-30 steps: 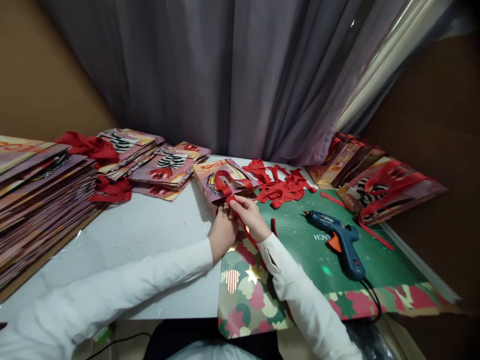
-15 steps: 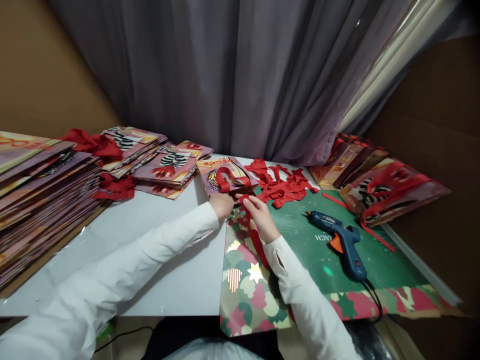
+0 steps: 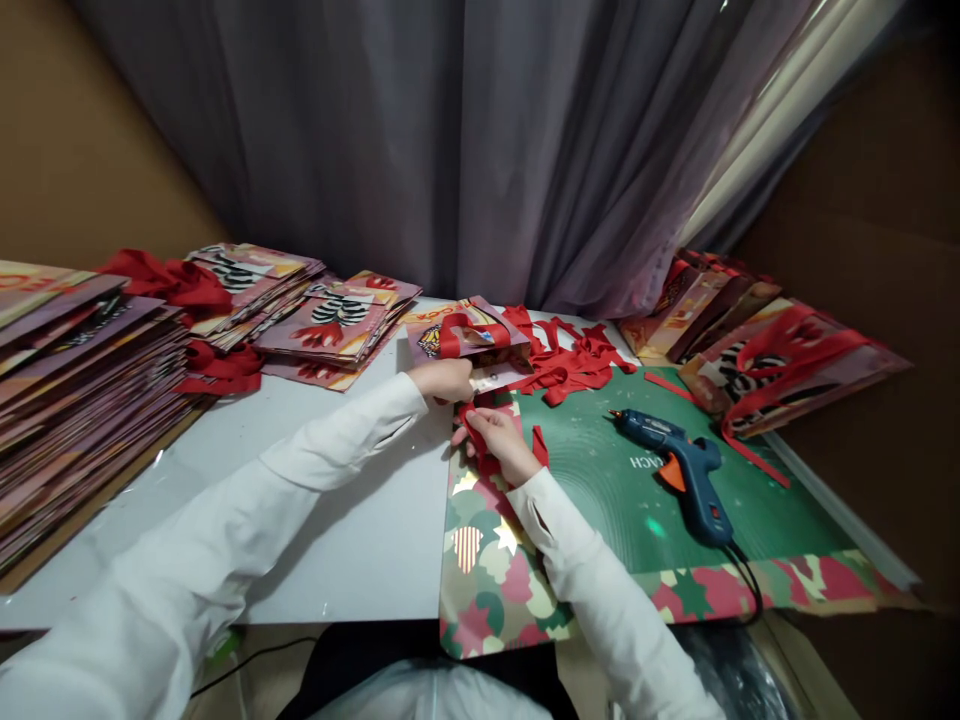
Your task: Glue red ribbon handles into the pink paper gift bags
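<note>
A printed paper bag [image 3: 480,322] with a red ribbon loop across its upper side lies in front of me, its near end spread apart. My left hand [image 3: 444,381] is closed on the bag's near left edge; the fingertips are partly hidden. Just below the bag, my right hand [image 3: 498,440] pinches a red ribbon [image 3: 486,458] between thumb and fingers. That ribbon hangs over the camouflage-patterned border of the green sheet [image 3: 585,470]. Beyond the bag to the right is a pile of loose red ribbons [image 3: 577,365].
A blue glue gun [image 3: 682,465] with an orange trigger lies on the green sheet, its cord running off the near edge. Stacks of flat printed bags [image 3: 82,420] fill the left side. Ribboned bags [image 3: 787,370] stand at the right, and a grey curtain [image 3: 420,150] hangs behind.
My right hand has drawn toward me and slightly left, ribbon still pinched. The bag's near end now gapes wider by my left hand. The view has shifted slightly.
</note>
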`<state>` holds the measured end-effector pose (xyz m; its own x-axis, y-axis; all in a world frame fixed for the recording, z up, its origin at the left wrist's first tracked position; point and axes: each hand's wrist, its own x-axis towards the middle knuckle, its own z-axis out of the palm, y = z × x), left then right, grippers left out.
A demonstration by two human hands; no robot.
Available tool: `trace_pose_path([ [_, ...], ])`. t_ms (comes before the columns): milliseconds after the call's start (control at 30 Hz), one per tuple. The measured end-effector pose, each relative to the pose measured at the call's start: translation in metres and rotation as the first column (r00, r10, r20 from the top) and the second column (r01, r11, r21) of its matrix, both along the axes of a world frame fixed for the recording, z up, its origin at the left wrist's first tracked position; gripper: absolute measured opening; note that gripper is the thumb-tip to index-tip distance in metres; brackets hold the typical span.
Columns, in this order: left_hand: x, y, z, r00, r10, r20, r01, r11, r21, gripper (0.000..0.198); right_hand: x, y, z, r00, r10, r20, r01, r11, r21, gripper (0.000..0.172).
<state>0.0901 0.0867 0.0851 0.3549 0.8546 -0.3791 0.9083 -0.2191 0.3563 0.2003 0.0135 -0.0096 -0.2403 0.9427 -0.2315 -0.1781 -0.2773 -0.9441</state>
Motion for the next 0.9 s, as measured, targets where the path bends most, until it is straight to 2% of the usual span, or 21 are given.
trace_pose_path([
  [100,0.006,-0.007,0.014,0.997,0.006,-0.072,-0.009,0.999,-0.034,0.038,0.002,0.0,0.003,1.0,-0.007,-0.009,0.007,1.0,0.02,0.03],
  [200,0.01,-0.013,0.022,0.994,0.007,-0.113,-0.013,0.998,-0.053,0.039,0.004,0.0,0.006,1.0,-0.012,-0.004,0.012,0.999,0.05,0.028],
  [467,0.014,-0.018,0.028,0.988,0.02,-0.155,-0.027,0.999,-0.043,0.044,0.013,-0.004,0.013,0.999,0.047,0.014,-0.048,0.995,0.087,0.028],
  [700,0.014,-0.023,0.032,0.988,0.032,-0.151,-0.041,0.998,-0.057,0.049,0.014,-0.002,0.012,1.0,0.029,0.009,-0.029,0.999,0.046,0.024],
  [900,0.018,-0.029,0.037,0.983,0.026,-0.184,-0.035,0.999,-0.042,0.047,0.013,-0.002,0.009,1.0,-0.026,-0.005,0.026,0.996,0.09,0.027],
])
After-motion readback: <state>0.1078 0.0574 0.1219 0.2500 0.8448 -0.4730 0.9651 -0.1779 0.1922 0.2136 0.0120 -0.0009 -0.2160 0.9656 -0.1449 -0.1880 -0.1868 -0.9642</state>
